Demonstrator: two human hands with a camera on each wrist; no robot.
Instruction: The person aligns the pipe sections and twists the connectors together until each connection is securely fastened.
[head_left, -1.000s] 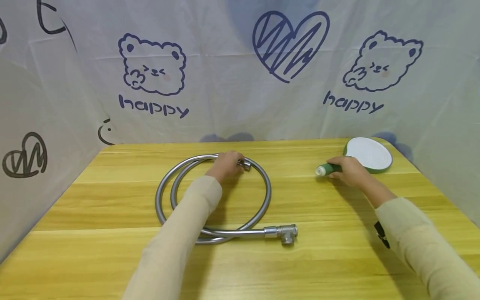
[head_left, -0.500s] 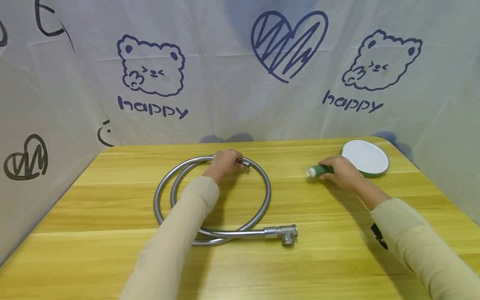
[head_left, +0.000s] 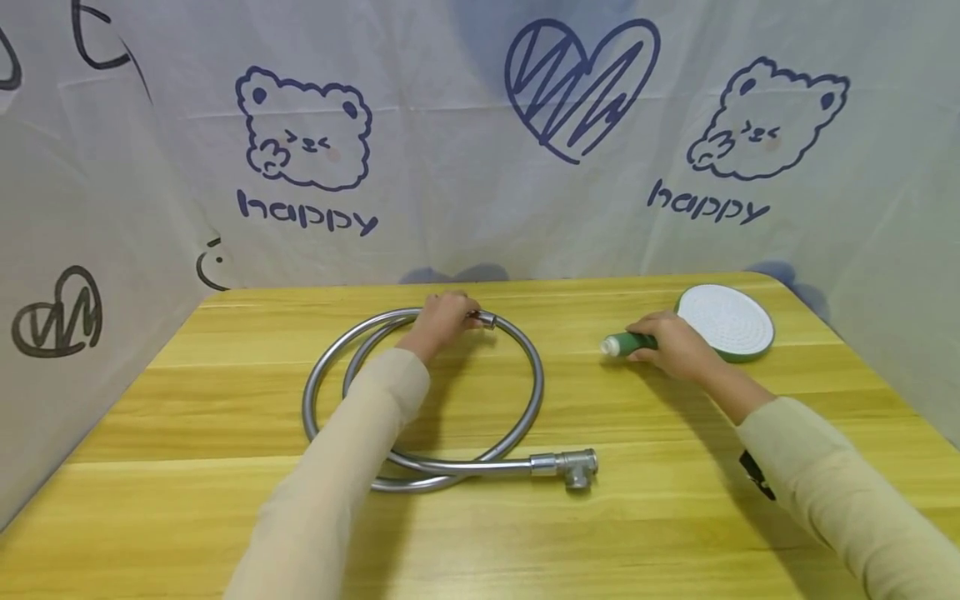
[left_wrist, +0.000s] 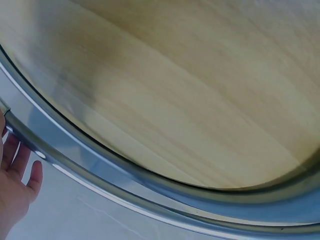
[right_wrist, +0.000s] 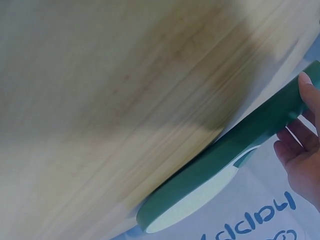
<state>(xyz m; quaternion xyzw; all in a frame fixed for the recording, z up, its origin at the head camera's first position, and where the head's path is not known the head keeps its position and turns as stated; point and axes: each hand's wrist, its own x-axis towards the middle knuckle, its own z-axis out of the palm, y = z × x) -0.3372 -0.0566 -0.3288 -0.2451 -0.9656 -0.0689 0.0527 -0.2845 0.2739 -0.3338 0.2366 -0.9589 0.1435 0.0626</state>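
Note:
A coiled silver shower hose (head_left: 537, 392) lies on the wooden table. At the far side of the coil my left hand (head_left: 444, 318) grips the hose near its metal end fitting (head_left: 486, 319); the left wrist view shows those fingers around the hose (left_wrist: 95, 177) at the left edge. To the right, my right hand (head_left: 675, 343) holds a green shower head (right_wrist: 240, 130) by its handle, thumb on top. Its round white spray face (head_left: 727, 321) points upward, and the handle's white threaded end (head_left: 611, 346) sticks out leftward toward the hose.
A silver T-shaped valve (head_left: 577, 468) is fixed on the hose's other end, at the front of the coil. Behind the wooden table (head_left: 660, 517) hangs a white cloth (head_left: 450, 192) with bear and heart drawings, continuing along both sides.
My right hand has drawn the shower head left and slightly nearer. My left hand has shifted slightly back and left, raising the hose's end fitting a little.

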